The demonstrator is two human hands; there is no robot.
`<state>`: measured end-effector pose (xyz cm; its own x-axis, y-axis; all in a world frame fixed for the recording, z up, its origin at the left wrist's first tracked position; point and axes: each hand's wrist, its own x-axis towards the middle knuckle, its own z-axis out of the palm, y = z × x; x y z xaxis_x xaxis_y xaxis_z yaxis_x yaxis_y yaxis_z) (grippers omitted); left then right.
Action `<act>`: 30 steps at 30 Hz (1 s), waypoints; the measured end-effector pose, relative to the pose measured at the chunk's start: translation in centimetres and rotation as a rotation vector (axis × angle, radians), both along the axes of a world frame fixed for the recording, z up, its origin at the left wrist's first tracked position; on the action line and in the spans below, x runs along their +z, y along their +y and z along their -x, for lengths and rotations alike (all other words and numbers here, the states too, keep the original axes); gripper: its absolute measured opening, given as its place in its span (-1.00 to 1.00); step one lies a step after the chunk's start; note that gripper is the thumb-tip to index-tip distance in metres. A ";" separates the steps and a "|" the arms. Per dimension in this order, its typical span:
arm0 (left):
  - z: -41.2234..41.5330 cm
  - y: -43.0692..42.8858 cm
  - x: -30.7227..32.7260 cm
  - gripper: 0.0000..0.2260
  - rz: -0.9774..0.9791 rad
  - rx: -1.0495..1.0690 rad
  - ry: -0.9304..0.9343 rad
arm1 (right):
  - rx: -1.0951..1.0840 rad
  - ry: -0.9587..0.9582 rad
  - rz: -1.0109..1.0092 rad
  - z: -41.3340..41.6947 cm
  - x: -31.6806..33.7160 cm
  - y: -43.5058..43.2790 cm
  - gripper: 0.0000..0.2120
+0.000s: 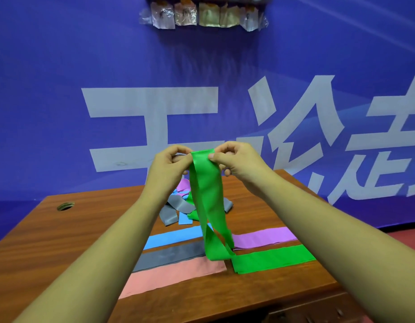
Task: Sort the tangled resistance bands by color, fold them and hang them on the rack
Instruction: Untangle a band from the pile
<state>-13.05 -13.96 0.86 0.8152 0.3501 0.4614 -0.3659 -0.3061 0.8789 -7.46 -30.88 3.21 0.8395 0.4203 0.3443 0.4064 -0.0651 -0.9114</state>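
A green band [208, 197] hangs from both my hands above the wooden table [61, 241]. My left hand [170, 163] and my right hand [236, 159] pinch its top edge side by side. The band's lower end twists and meets a flat green strip [274, 258] on the table. Flat strips lie in rows: blue [173, 237], grey [171, 255], pink [173, 276] and purple [262, 236]. A tangled pile [178, 206] of grey, blue and purple bands sits behind them. A rack [203, 12] hangs high on the wall with shiny packets on it.
A blue banner with large white characters [155, 127] covers the wall behind the table. A round cable hole [65, 205] is in the table's far left. A drawer front [318, 311] shows at the table's near right edge.
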 end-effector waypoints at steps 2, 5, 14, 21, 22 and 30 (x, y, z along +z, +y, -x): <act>0.2 -0.2 0.0 -0.97 -0.076 0.019 -0.031 | 0.022 0.082 -0.019 -0.1 -0.3 0.0 -0.79; 0.4 -0.5 0.2 -0.96 -0.120 0.002 -0.044 | 0.035 0.096 0.004 -0.3 -0.3 -0.2 -0.75; 0.5 -0.9 -0.8 -0.93 -0.015 -0.207 -0.038 | -0.071 -0.198 0.074 0.4 0.3 0.0 -0.89; 0.2 -0.9 -1.1 -0.93 -0.122 -0.140 -0.051 | -0.082 -0.179 0.107 -0.3 0.3 -0.2 -0.92; 0.2 -1.0 -1.2 -0.92 -0.106 -0.143 -0.049 | -0.059 -0.179 0.122 -0.3 0.3 -0.3 -0.89; -0.1 -1.5 -4.5 -0.74 0.012 -0.361 0.186 | -0.092 -0.184 0.184 -0.8 0.7 -0.4 -0.88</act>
